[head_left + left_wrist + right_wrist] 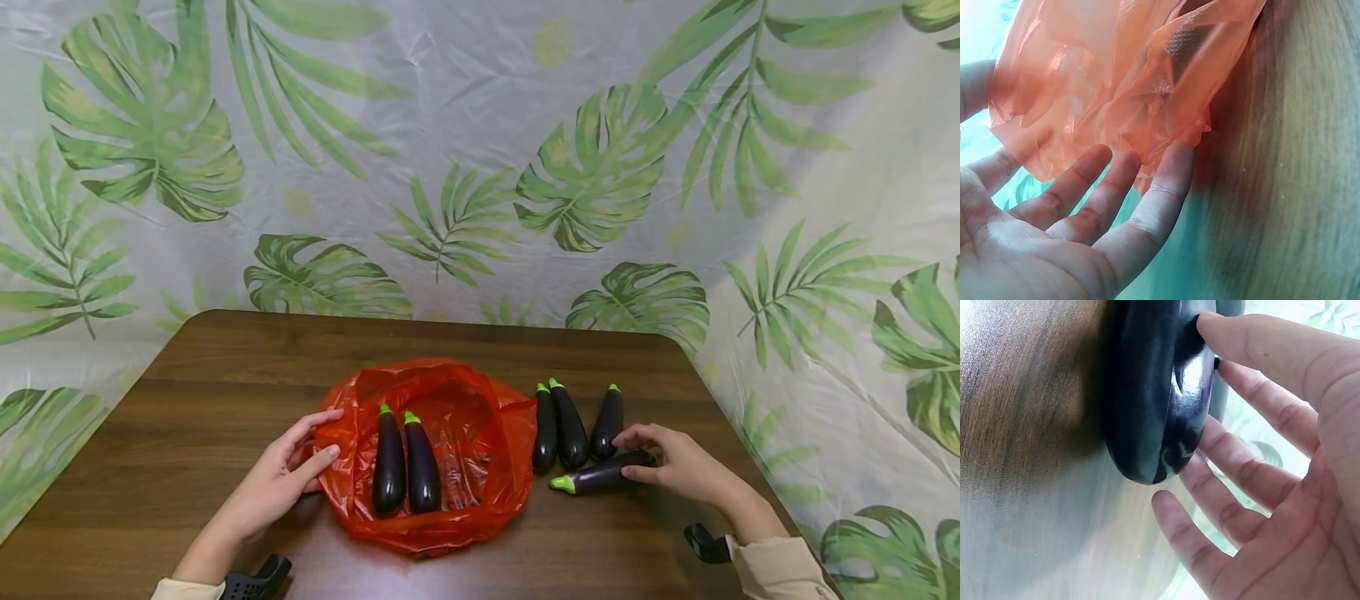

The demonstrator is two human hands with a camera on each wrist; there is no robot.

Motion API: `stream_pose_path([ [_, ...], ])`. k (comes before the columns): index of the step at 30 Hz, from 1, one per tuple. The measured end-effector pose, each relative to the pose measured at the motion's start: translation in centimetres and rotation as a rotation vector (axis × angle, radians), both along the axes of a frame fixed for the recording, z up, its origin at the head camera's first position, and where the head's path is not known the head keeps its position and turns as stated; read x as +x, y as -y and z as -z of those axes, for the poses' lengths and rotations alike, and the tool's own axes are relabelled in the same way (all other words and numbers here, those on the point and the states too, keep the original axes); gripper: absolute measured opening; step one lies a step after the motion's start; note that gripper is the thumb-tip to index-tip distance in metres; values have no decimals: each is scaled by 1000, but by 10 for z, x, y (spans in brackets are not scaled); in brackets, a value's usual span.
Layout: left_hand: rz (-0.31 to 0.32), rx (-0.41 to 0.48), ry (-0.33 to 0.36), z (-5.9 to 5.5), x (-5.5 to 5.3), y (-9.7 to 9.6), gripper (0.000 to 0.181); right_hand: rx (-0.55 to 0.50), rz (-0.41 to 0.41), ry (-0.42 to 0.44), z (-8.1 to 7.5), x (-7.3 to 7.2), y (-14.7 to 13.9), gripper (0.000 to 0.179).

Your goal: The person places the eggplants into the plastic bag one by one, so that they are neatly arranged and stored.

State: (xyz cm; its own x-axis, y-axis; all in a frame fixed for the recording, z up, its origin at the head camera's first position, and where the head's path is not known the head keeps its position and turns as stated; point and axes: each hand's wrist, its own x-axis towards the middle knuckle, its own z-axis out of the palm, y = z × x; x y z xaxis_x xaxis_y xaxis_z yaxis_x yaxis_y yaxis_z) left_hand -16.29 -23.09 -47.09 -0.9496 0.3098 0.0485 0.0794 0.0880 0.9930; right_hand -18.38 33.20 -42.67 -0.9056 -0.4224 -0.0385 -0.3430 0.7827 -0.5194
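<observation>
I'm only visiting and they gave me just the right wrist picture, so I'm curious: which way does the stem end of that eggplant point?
Observer: The eggplant has a green end that points left, towards a red bag.
Visitor: Oh, I can't see that! Is there anything in the bag?
Observer: Yes, two more eggplants lie inside it, side by side, with their green ends away from the person.
Visitor: And is anyone touching the bag?
Observer: Yes, the left fingers are touching the bag's left side.
</observation>
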Motion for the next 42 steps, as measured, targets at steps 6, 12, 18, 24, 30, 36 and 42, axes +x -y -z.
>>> stream_pose_path([
  [6,3,5,3,0,0,0,54,-4,-8,28,1,0,0,28],
  [12,8,14,0,1,-1,0,54,-7,-15,37,2,1,1,26],
  [18,16,22,2,2,-1,0,54,5,-25,44,1,3,2,26],
  [24,16,21,2,2,0,0,54,24,-32,76,-1,6,4,30],
  [30,17,25,-6,1,0,0,54,43,-45,112,-4,10,8,40],
  [36,16,24,-17,1,0,-1,53,67,-91,86,-5,14,15,46],
  [42,19,29,-17,1,0,-1,53,111,-108,55,-1,15,22,45],
])
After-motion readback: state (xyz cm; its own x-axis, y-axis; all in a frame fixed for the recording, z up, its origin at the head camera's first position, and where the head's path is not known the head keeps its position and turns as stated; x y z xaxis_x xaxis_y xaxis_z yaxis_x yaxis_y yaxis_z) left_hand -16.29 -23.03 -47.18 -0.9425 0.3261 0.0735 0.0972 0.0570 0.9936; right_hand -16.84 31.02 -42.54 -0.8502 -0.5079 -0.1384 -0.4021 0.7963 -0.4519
